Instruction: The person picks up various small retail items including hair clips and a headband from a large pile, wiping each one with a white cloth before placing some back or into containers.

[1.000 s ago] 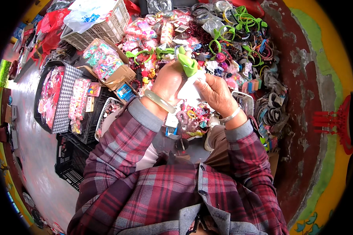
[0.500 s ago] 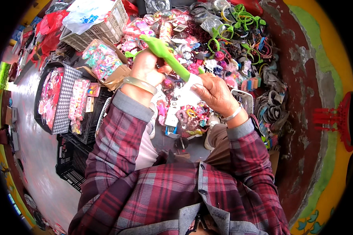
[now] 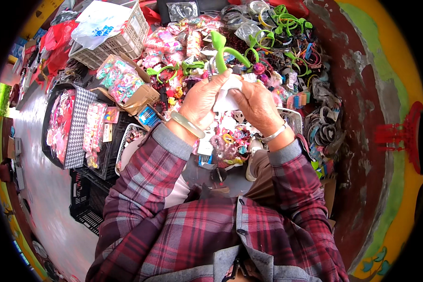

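Between my two hands a bright green headband (image 3: 237, 53) stands up, its arch pointing away from me and a leaf-shaped sprout on top. My left hand (image 3: 198, 102) is closed round its left lower end, thumb pointing up along it. My right hand (image 3: 259, 107) pinches a white cloth or tissue (image 3: 227, 96) against the headband's other end, close beside the left fingers. The wrapped ends themselves are hidden by cloth and fingers. Below the hands lies a pile of small hair accessories (image 3: 230, 141).
More green headbands (image 3: 286, 23) lie at the far right of the heap. Black hair bands (image 3: 325, 129) sit at right, near a worn dark red border (image 3: 362, 117). To the left stand a checked basket (image 3: 80, 124), black crates (image 3: 87, 199), a cardboard box (image 3: 148, 94) and a pale crate (image 3: 134, 35).
The headband has turned from slanting left to standing with its arch away from me. My left hand has come down and right, next to my right hand, which stays nearly in place with the cloth.
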`<state>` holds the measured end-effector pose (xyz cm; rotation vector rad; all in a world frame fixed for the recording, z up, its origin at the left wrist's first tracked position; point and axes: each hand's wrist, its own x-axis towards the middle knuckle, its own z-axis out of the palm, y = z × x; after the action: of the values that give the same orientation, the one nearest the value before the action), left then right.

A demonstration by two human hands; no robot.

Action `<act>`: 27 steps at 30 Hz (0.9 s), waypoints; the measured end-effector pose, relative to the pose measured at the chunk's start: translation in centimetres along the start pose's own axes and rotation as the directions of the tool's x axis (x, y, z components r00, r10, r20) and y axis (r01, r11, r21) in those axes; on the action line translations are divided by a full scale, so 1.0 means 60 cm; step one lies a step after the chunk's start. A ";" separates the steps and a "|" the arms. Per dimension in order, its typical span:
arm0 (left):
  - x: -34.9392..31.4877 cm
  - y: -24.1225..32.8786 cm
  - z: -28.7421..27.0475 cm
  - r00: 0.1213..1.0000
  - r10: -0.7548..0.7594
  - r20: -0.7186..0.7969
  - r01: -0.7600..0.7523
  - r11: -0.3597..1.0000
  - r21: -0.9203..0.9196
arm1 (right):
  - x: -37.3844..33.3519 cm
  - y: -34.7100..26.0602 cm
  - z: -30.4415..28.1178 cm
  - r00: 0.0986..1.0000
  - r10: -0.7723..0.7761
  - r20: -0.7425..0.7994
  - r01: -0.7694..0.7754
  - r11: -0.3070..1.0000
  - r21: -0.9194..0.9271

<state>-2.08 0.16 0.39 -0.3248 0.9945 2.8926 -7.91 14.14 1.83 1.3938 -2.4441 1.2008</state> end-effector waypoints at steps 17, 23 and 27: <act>-0.004 0.041 -0.007 0.993 0.118 -0.024 -0.119 0.993 -0.012 | -0.004 -0.009 -0.011 0.965 0.060 0.257 -0.175 0.872 0.456; -0.008 0.055 -0.006 0.987 0.140 -0.079 -0.145 0.988 -0.052 | -0.015 -0.007 -0.008 0.951 0.025 0.309 -0.205 0.798 0.567; -0.006 0.058 -0.011 0.971 0.129 -0.199 -0.159 0.977 -0.142 | -0.015 -0.005 -0.019 0.909 0.080 0.408 -0.295 0.816 0.497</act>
<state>-2.05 -3.00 2.08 -0.5691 0.8467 3.1297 -7.49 15.47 2.39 1.6656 -2.6564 1.9859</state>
